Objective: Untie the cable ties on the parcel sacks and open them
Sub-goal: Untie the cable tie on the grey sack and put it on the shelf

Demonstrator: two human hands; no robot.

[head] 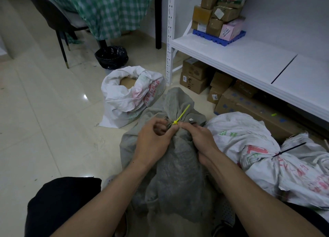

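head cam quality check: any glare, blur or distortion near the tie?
Head view: dim, flat light; the yellow tie and both hands, left and right, read fairly sharp. Small glare spot on the floor tiles. Checked cloth at top is smeared. Wide-angle bending shows on the shelf.

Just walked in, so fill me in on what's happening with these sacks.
A person sitting on the floor has both hands at the neck of a grey sack. The left hand and right hand pinch around the yellow cable tie, which is not yet off. A white sack behind it already lies open. Another white sack on the right is closed with a black cable tie.
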